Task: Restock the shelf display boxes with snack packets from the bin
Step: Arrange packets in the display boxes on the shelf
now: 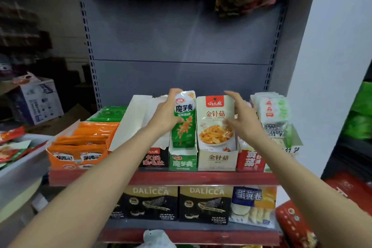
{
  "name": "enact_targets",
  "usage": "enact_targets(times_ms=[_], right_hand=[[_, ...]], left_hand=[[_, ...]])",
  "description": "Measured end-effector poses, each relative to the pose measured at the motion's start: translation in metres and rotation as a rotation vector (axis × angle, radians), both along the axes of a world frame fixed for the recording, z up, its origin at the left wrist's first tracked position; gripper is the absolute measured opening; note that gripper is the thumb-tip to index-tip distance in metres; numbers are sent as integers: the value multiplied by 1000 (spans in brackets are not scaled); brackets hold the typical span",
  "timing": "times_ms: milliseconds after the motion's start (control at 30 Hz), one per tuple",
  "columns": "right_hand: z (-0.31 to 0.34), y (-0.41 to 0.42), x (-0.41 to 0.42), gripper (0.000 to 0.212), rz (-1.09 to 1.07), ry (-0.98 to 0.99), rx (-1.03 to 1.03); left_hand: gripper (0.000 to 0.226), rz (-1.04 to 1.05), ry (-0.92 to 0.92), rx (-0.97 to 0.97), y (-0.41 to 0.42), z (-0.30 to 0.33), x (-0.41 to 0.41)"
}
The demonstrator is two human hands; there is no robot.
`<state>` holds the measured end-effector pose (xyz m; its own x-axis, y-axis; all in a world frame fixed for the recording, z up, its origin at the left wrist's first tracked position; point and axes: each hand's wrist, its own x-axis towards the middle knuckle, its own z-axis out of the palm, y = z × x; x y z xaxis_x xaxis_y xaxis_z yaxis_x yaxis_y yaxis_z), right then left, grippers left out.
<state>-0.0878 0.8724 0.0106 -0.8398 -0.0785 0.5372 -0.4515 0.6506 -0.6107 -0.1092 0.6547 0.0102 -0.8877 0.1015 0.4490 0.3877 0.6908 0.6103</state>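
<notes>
Your left hand [167, 115] grips the green-and-white foil snack packet [184, 119] from its left edge, fingers wrapped around the upper half and thumb side low. The packet stands upright, its bottom already inside the narrow green cardboard display box [182, 160].

Your right hand [240, 118] hovers spread, fingers straight, holding nothing. It sits at about 3 o'clock from the green packet, just in front of the cream mushroom-print pouch [216, 123]; contact with that pouch cannot be judged.

Handling, as a judgement:
- Packet looks light, soft and thin. It will bend if pinched only at the top seal.
- The foil surface looks glossy, likely slick. Hold across both side edges, mid-height, not by a corner.
- Contents look squashable, so press down gently along the top seam.
- The box slot is narrow. Keep the packet vertical or it will snag on the front lip.

Outward:
- The cream pouch stands in its own cream cardboard box [218, 160], touching the green box at 3 o'clock.
- A black-fronted box with an open white flap [155, 160] sits at 9 o'clock.
- An orange tray of flat orange packets [84, 143] lies further out at 9 o'clock.
- A red-fronted box [250, 161] and stacked pale packets [270, 108] stand at 3 o'clock.
- The red shelf edge [201, 178] runs at 6 o'clock, with black wafer cartons [205, 204] below it.
- A grey bin rim [22, 165] with red packets shows at far 9 o'clock.
</notes>
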Motion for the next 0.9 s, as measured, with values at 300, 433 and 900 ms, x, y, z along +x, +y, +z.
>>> enact_targets(times_ms=[300, 433, 900], right_hand=[[-7, -5, 2, 61, -193, -12, 429], [-6, -13, 2, 66, -136, 86, 577], [-5, -25, -5, 68, -155, 89, 635]], left_hand=[[56, 346, 180, -529, 14, -21, -19], [55, 345, 226, -572, 14, -19, -19], [54, 360, 219, -672, 22, -6, -34]])
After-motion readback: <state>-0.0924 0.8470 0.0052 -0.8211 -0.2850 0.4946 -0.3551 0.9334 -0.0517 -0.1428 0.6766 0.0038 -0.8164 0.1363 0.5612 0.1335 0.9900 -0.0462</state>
